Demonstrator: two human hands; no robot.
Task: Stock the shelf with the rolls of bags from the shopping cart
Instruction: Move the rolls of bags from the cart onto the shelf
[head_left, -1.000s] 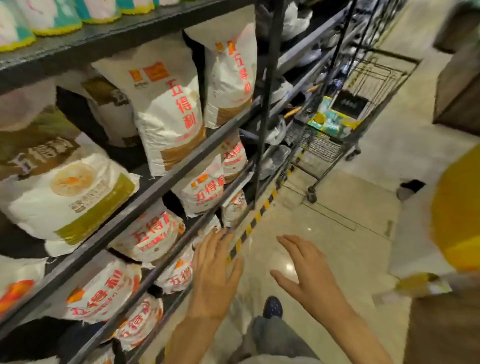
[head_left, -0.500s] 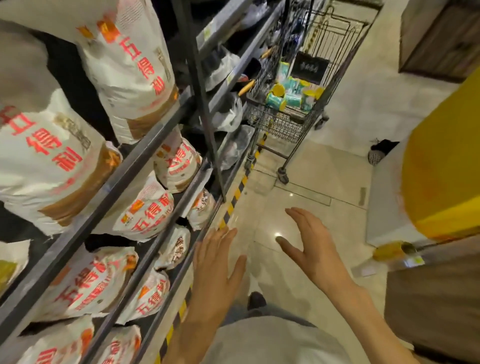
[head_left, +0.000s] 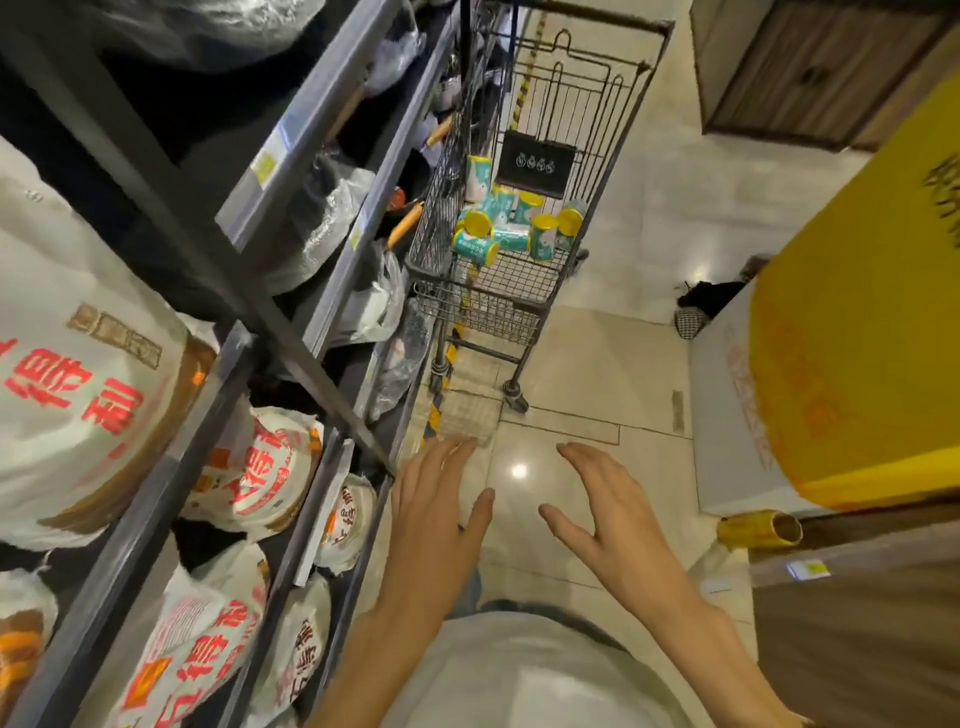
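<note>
A wire shopping cart (head_left: 524, 312) stands ahead against the shelving. In its basket lie several teal rolls of bags (head_left: 511, 236) with yellow ends. My left hand (head_left: 434, 519) and my right hand (head_left: 605, 512) are held out in front of me over the floor, fingers spread and holding nothing. Both are well short of the cart. The dark metal shelf (head_left: 332, 119) runs along my left side up to the cart.
White flour sacks (head_left: 78, 374) with red lettering fill the near shelves on the left. Plastic-wrapped goods (head_left: 332, 228) sit on the shelves beside the cart. A yellow and white display block (head_left: 852, 364) stands at right, with a dark bundle (head_left: 706, 301) on the floor behind it.
The view has moved forward along the aisle, so the cart is nearer and seen from above. Both hands stay spread and hold nothing.
</note>
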